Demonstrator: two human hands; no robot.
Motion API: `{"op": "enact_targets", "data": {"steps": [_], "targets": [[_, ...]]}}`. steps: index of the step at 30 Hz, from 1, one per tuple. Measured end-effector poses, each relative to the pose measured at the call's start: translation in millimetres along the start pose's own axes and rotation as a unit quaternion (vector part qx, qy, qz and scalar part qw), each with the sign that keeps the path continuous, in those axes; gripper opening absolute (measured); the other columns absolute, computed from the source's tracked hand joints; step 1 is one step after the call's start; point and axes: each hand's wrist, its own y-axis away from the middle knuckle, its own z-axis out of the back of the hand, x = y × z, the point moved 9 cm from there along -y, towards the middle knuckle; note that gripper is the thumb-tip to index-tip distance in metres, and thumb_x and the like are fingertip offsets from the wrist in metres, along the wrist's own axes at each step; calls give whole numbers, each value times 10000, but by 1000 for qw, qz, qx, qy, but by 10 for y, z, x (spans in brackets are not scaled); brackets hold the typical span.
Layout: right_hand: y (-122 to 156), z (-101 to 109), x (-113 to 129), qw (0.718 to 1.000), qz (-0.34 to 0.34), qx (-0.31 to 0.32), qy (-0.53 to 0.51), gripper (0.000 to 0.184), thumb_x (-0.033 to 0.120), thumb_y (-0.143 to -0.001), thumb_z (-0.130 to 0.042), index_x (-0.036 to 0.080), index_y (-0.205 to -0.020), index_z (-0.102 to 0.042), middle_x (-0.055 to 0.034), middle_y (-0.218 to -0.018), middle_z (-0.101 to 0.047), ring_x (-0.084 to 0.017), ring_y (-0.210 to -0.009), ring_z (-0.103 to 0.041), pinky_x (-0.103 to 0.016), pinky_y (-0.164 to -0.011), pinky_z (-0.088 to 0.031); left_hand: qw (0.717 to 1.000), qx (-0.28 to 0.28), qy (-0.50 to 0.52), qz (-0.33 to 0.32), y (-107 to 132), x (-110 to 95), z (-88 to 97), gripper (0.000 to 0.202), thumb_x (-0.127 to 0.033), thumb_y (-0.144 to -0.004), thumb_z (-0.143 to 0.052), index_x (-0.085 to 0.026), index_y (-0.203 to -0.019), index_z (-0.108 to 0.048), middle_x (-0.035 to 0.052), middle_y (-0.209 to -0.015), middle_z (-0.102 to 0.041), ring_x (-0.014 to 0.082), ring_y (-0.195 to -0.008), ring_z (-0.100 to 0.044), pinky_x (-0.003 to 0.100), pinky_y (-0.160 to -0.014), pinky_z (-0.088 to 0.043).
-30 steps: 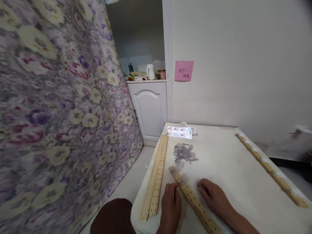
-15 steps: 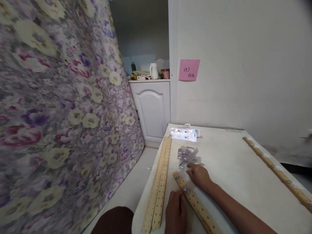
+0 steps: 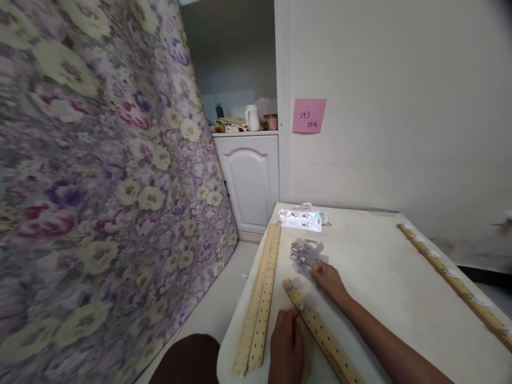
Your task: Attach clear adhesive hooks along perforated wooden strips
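Observation:
My right hand [image 3: 328, 281] is at the right edge of a heap of small metal clips with translucent plastic tabs [image 3: 304, 255]. Its fingers are closed, and what is between them is too small to make out. Close to me, a perforated wooden strip [image 3: 320, 330] lies at a slant, with metal clips and clear tabs on its far end. Curled beside the strip's left edge is my left hand [image 3: 286, 344]; its fingertips are near the wood and partly hidden, so I cannot see what they grip.
Two more perforated wooden strips [image 3: 262, 298] lie along the table's left edge. A clear blister pack with clips [image 3: 298, 220] sits at the back. Along the right edge is another wooden strip bearing clips and tabs [image 3: 452, 274]. A floral curtain [image 3: 100, 186] hangs at left.
My right hand has shifted slightly right and up along the heap, its fingers now more tightly curled. My left hand stays beside the slanted strip, almost unmoved.

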Motion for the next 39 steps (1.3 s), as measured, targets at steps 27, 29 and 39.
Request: {"op": "enact_targets", "data": {"steps": [27, 29, 39], "targets": [[1090, 155, -366, 961, -15, 146, -235, 254, 435, -768, -556, 184, -751, -591, 83, -418, -483, -89, -307, -462, -181, -325, -326, 998, 26, -28, -58, 351, -292, -91, 197, -208, -880, -432, -195, -977, -603, 41, -881, -583, 175, -832, -564, 284, -737, -459], [1080, 105, -302, 960, -7, 153, -235, 226, 405, -780, -545, 186, -753, -596, 77, -426, -495, -96, -318, -479, -185, -333, -346, 997, 33, -27, -57, 404, -280, -117, 203, -207, -885, -438, -198, -1006, -601, 46, -904, -586, 176, -860, -565, 290, -757, -463], [988, -21, -212, 964, -2, 154, -219, 159, 279, -761, -532, 169, -829, -625, 39, -574, -590, -97, -382, -531, -193, -373, -393, 995, 42, -23, -89, 433, -281, -186, 338, -141, -895, -401, -218, -1182, -562, 69, -1023, -586, 173, -966, -566, 309, -847, -488]]}}
